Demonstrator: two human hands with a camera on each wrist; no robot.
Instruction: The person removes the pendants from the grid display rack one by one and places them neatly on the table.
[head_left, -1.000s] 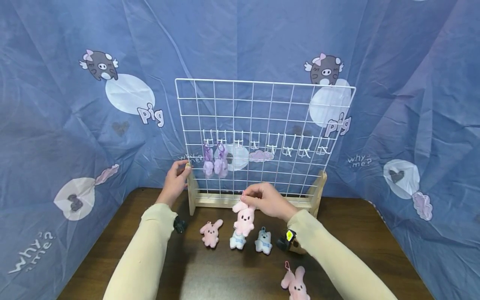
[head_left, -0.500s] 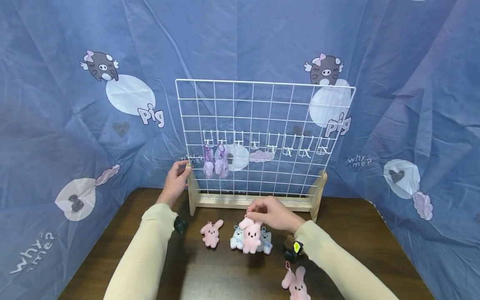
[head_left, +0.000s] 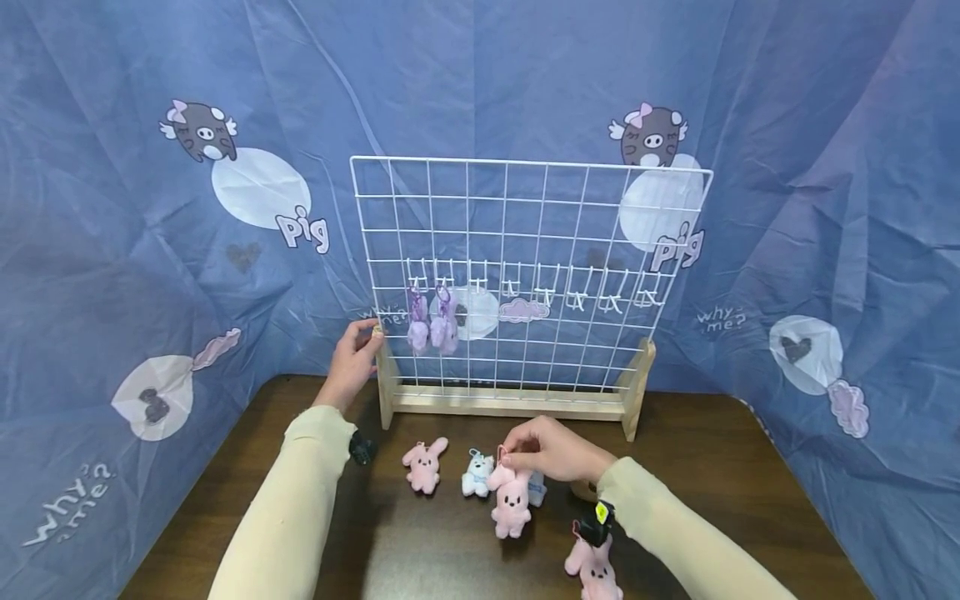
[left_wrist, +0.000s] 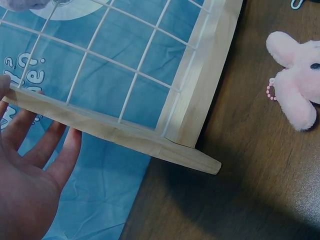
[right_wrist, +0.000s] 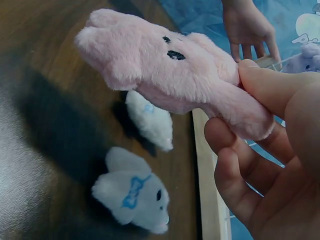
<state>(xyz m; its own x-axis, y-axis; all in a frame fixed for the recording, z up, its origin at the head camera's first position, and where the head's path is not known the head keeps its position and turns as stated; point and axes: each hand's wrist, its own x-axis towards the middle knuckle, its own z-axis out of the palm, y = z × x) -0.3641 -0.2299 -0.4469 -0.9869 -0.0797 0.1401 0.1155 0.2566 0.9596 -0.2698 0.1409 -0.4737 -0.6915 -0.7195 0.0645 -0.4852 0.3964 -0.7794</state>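
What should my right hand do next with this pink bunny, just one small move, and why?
Probably lower the pink bunny onto the table: your right hand holds it aloft and, over the last second, has brought it away from the rack.

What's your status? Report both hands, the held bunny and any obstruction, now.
Right hand pinches pink bunny at the ears, above table. Left hand grips rack edge. Two white plushies close by; no obstruction evident.
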